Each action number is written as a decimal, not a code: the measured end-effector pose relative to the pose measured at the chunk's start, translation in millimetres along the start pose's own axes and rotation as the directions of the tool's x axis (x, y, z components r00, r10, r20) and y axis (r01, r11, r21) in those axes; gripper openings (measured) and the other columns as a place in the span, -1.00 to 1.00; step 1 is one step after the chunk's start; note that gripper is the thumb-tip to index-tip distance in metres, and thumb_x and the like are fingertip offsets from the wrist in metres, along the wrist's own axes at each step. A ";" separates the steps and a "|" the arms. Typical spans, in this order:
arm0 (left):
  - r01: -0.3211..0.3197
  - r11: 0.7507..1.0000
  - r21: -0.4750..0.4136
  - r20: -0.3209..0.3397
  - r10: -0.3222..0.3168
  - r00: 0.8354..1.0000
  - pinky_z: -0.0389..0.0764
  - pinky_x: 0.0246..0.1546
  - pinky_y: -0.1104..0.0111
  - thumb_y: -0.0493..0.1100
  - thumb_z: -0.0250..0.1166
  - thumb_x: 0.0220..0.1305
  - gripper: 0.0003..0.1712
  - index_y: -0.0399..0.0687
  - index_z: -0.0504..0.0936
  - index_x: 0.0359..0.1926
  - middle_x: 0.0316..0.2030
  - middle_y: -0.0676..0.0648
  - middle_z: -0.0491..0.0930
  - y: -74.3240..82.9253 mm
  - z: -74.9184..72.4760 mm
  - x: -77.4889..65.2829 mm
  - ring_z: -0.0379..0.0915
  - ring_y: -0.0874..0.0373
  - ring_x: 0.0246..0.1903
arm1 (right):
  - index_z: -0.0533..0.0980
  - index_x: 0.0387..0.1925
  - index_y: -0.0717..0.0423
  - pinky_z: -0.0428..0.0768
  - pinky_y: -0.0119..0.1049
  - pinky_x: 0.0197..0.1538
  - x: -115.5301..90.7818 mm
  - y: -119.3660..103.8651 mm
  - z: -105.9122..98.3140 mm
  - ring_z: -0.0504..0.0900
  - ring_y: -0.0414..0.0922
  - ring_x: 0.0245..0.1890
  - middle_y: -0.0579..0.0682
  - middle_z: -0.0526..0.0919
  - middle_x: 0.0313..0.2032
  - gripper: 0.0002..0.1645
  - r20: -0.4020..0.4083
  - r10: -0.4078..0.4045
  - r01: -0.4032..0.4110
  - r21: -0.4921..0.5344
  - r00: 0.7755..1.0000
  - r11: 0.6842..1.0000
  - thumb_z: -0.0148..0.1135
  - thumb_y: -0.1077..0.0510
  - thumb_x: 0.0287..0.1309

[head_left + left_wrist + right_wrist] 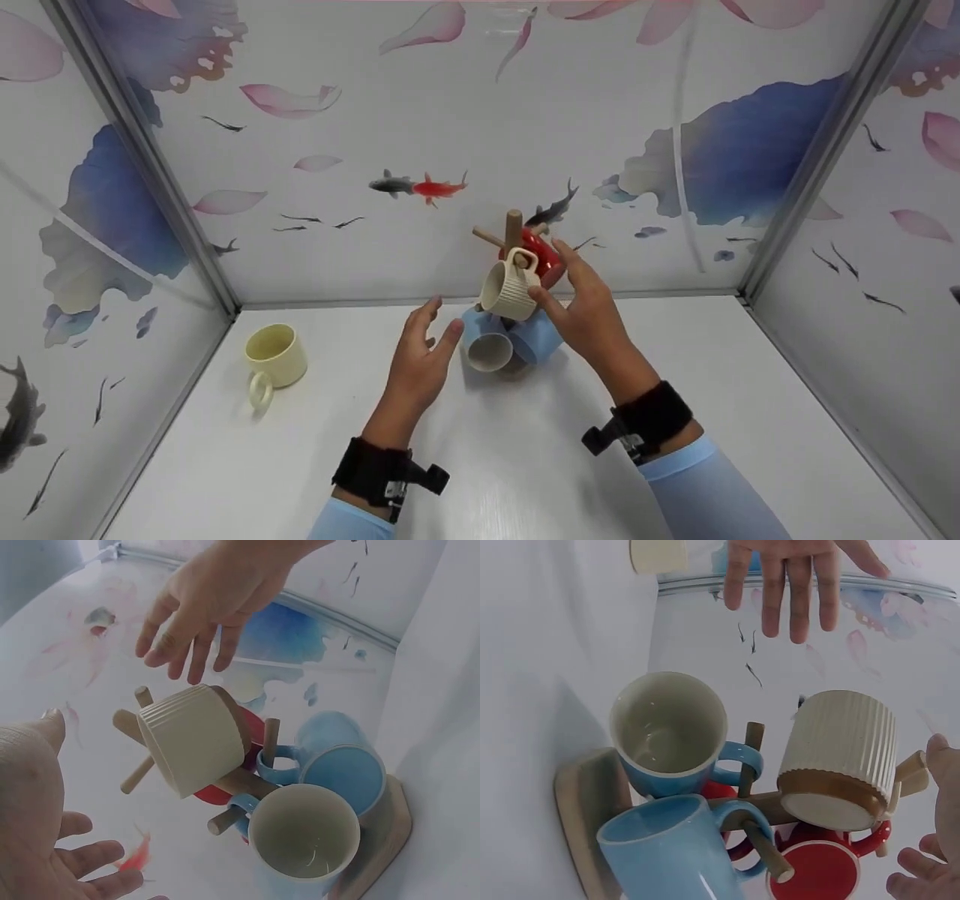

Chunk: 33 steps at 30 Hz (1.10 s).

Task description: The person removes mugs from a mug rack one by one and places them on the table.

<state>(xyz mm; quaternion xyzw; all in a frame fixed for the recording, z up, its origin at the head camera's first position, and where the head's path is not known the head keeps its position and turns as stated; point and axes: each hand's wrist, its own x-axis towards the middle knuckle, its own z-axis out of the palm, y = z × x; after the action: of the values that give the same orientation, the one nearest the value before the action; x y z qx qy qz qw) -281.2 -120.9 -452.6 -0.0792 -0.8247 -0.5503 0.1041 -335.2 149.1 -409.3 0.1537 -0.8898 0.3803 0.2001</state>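
Note:
A wooden mug tree point(514, 221) stands at the back of the table. A ribbed cream mug point(508, 294) hangs by its handle from an upper peg. Behind it hangs a red mug point(550, 264), partly hidden, and two light blue mugs point(671, 840) hang on the lower pegs. My right hand point(594, 315) is close beside the cream mug, thumb near its right side and fingers loosely extended by the red mug. To the left of the tree, my left hand point(420, 360) is held with fingers spread and nothing in it.
A pale yellow mug point(277, 356) stands apart on the left of the white table point(315, 450). Printed panels point(337, 150) with metal frame edges close off the back and both sides. The tree's wooden base point(386, 840) sits beneath the blue mugs.

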 end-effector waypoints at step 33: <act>0.112 0.990 -0.085 0.126 -0.100 0.987 0.39 0.70 -0.19 0.36 0.45 0.53 0.17 0.11 0.06 0.86 0.68 -0.12 0.44 19.7 44.9 55.5 0.38 -0.11 0.67 | 0.33 0.72 0.08 0.84 0.02 0.28 -24.4 20.2 42.8 0.79 0.19 0.35 0.22 0.53 0.53 0.02 0.010 0.010 -0.012 0.229 1.000 0.973 0.63 0.23 0.37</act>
<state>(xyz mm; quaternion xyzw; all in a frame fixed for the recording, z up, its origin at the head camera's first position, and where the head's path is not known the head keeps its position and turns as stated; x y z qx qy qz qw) -333.8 -71.0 -437.4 -0.0733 -0.8064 -0.5865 0.0205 -332.7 133.8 -460.3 0.1723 -0.8418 0.4807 0.1750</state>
